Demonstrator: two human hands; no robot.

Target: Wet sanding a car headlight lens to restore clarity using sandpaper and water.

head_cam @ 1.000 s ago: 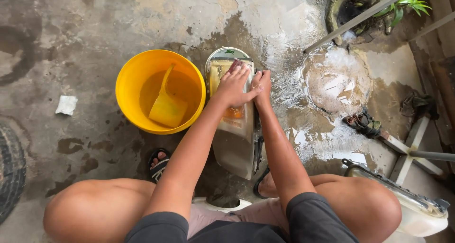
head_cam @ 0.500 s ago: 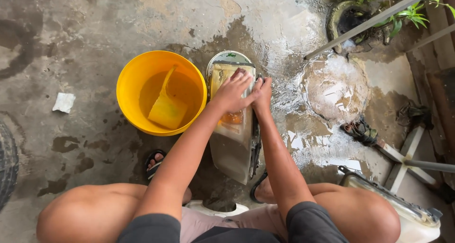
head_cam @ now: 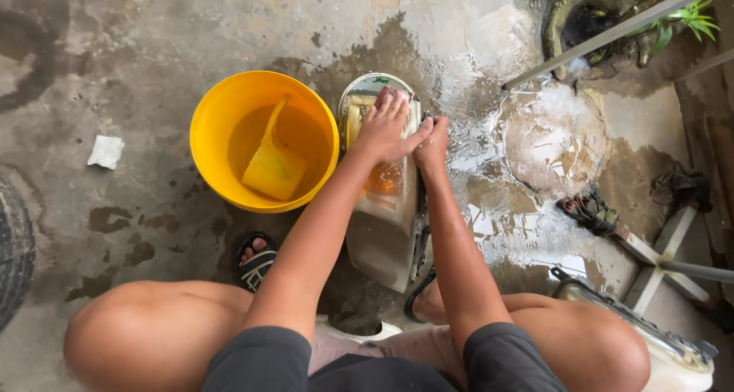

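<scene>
- left hand flat, fingers spread open, palm pressed on upper face of headlight unit; no grip, just resting contact
- right hand curled against right edge of headlight unit, touching left thumb; fingers bent over the edge, cannot tell if truly clamped on it
- headlight unit lying on wet concrete floor between the knees, long axis running away from the body, clear lens with amber patch showing under left wrist, near end close to the feet
- yellow bucket just beside headlight unit on its left, rim almost touching; holds yellowish water and a yellow scoop leaning inside, handle up against the wall
- sandalled foot on floor below bucket, partly hidden by left forearm
- white scrap on floor well left of bucket
- soapy foam puddle on floor right of hands, apart from headlight unit
- dark rag or glove at lower edge of puddle
- second headlight unit by right knee, partly out of frame
- metal bar slanting across top right over potted plant
</scene>
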